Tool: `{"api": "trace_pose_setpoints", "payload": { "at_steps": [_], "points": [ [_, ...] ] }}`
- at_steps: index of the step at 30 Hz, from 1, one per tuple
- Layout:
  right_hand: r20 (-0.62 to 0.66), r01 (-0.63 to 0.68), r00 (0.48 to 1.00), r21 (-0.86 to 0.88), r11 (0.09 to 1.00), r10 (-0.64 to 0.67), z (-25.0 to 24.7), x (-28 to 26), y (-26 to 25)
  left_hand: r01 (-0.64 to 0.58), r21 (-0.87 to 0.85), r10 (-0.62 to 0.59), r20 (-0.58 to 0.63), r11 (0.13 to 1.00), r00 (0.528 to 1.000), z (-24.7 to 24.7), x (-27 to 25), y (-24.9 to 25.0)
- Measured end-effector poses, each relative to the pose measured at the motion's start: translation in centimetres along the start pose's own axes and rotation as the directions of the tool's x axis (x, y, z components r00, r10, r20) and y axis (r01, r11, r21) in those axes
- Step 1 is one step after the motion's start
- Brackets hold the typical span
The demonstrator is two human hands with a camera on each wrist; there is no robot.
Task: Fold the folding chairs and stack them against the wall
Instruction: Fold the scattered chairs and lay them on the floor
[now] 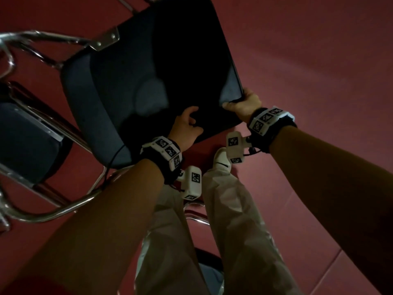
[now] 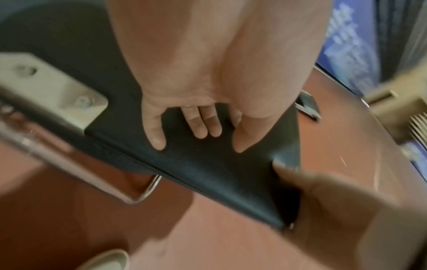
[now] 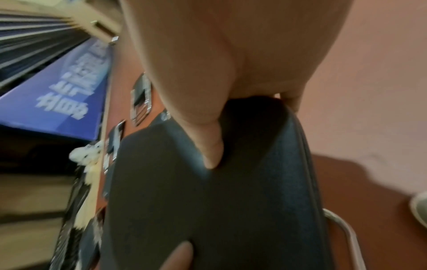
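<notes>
A folding chair with a dark padded seat (image 1: 138, 81) and a chrome frame (image 1: 53, 39) stands tilted in front of me. My left hand (image 1: 189, 122) grips the seat's near edge with curled fingers (image 2: 157, 135) that dig into the pad (image 2: 208, 173). At the seat's near right corner is my right hand (image 1: 240, 102). Its thumb (image 3: 211, 149) presses on the pad (image 3: 208, 210) while its fingers wrap round the edge. A metal bracket (image 2: 57, 91) joins seat and frame.
A second chair (image 1: 27, 141) with the same dark seat stands close on the left, its chrome tubes beside my left forearm. My leg and white shoe (image 1: 222, 158) are under the seat on the red floor (image 1: 319, 60). A blue banner (image 3: 57, 91) lies far off.
</notes>
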State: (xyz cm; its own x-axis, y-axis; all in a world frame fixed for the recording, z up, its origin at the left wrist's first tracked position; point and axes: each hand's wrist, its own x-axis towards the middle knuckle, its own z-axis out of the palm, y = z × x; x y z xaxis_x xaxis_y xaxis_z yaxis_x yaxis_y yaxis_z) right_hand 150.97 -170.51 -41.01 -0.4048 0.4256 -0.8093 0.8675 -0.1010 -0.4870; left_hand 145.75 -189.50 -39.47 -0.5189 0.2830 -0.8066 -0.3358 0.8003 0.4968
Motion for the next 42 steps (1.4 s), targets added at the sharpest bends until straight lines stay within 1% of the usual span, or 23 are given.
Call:
{"api": "trace_pose_setpoints", "payload": {
  "at_steps": [3, 7, 9, 10, 13, 16, 18, 20, 22, 23, 25, 27, 29, 30, 32, 33, 35, 37, 39, 41, 42],
  "points": [
    [-0.018, 0.015, 1.0, -0.006, 1.0, -0.015, 0.3, 0.3, 0.0, 0.016, -0.041, -0.015, 0.01, 0.999, 1.0, -0.2, 0.6, 0.2],
    [-0.074, 0.0, 0.997, 0.044, 0.999, 0.004, 0.6, -0.2, 0.6, -0.015, -0.035, 0.016, 0.025, 0.999, 1.0, -0.1, 0.5, -0.1],
    [-0.075, -0.049, 0.995, 0.114, 0.992, 0.058, 0.9, -0.6, 1.1, -0.025, -0.06, 0.028, 0.058, 0.998, 0.998, -0.1, 0.3, -0.3],
    [-0.07, -0.094, 0.992, 0.167, 0.981, 0.107, 1.1, -1.0, 1.4, -0.024, -0.073, 0.029, 0.077, 0.997, 0.997, -0.2, 0.1, -0.4],
    [-0.02, -0.227, 0.969, 0.305, 0.925, 0.245, 2.0, -3.0, 2.2, 0.0, -0.115, 0.018, 0.153, 0.993, 0.988, -0.9, -1.0, -0.5],
    [-0.058, -0.253, 0.952, 0.403, 0.88, 0.301, 3.5, -4.9, 3.0, 0.002, -0.135, 0.026, 0.205, 0.991, 0.979, -1.6, -2.3, -0.8],
    [-0.088, -0.238, 0.946, 0.47, 0.85, 0.313, 4.8, -6.5, 3.3, -0.022, -0.118, 0.042, 0.166, 0.993, 0.985, -2.8, -3.3, -1.2],
    [-0.097, -0.229, 0.944, 0.497, 0.837, 0.316, 6.7, -8.4, 3.7, -0.061, -0.118, 0.07, 0.07, 0.991, 0.995, -4.8, -4.3, -2.0],
    [-0.074, -0.252, 0.94, 0.511, 0.822, 0.334, 8.5, -10.3, 3.6, -0.096, -0.111, 0.094, -0.019, 0.989, 0.995, -7.1, -5.4, -2.4],
    [-0.049, -0.267, 0.94, 0.514, 0.815, 0.339, 9.5, -11.0, 3.7, -0.11, -0.1, 0.105, -0.053, 0.989, 0.993, -8.4, -6.1, -3.0],
    [0.041, -0.315, 0.938, 0.522, 0.793, 0.345, 11.3, -12.3, 3.8, -0.115, -0.07, 0.106, -0.112, 0.991, 0.988, -10.9, -7.7, -3.9],
    [0.13, -0.357, 0.932, 0.482, 0.8, 0.337, 12.5, -13.8, 3.2, -0.102, -0.063, 0.088, -0.203, 0.993, 0.975, -13.4, -9.3, -4.9],
    [0.175, -0.371, 0.928, 0.391, 0.842, 0.328, 13.7, -14.5, 2.9, -0.111, -0.074, 0.081, -0.33, 0.991, 0.941, -16.3, -11.4, -6.2],
    [0.164, -0.365, 0.93, 0.326, 0.872, 0.329, 14.3, -13.9, 3.2, -0.12, -0.094, 0.075, -0.387, 0.988, 0.919, -17.6, -12.5, -7.0],
    [0.11, -0.317, 0.948, 0.238, 0.918, 0.299, 14.9, -10.7, 4.8, -0.138, -0.142, 0.053, -0.484, 0.98, 0.874, -19.3, -14.2, -8.4],
    [0.125, -0.3, 0.952, 0.215, 0.929, 0.279, 15.2, -11.0, 4.3, -0.151, -0.185, 0.029, -0.537, 0.971, 0.843, -19.9, -15.5, -9.2],
    [0.158, -0.311, 0.946, 0.209, 0.927, 0.282, 16.1, -13.6, 1.9, -0.16, -0.24, -0.031, -0.637, 0.957, 0.771, -20.9, -17.4, -11.0],
    [0.141, -0.31, 0.947, 0.163, 0.937, 0.289, 16.7, -15.7, 0.3, -0.128, -0.219, -0.063, -0.697, 0.967, 0.714, -21.5, -19.0, -12.3],
    [0.119, -0.298, 0.951, 0.11, 0.948, 0.285, 17.1, -16.6, -0.1, -0.06, -0.176, -0.096, -0.757, 0.982, 0.646, -22.1, -20.5, -13.8],
    [0.156, -0.296, 0.946, 0.071, 0.952, 0.283, 17.2, -17.2, -0.2, 0.003, -0.146, -0.123, -0.816, 0.989, 0.565, -22.6, -21.3, -15.6],
    [0.17, -0.296, 0.944, 0.06, 0.953, 0.282, 17.1, -17.5, -0.3, 0.027, -0.137, -0.13, -0.837, 0.99, 0.531, -22.7, -21.6, -16.4]
  ]
}}
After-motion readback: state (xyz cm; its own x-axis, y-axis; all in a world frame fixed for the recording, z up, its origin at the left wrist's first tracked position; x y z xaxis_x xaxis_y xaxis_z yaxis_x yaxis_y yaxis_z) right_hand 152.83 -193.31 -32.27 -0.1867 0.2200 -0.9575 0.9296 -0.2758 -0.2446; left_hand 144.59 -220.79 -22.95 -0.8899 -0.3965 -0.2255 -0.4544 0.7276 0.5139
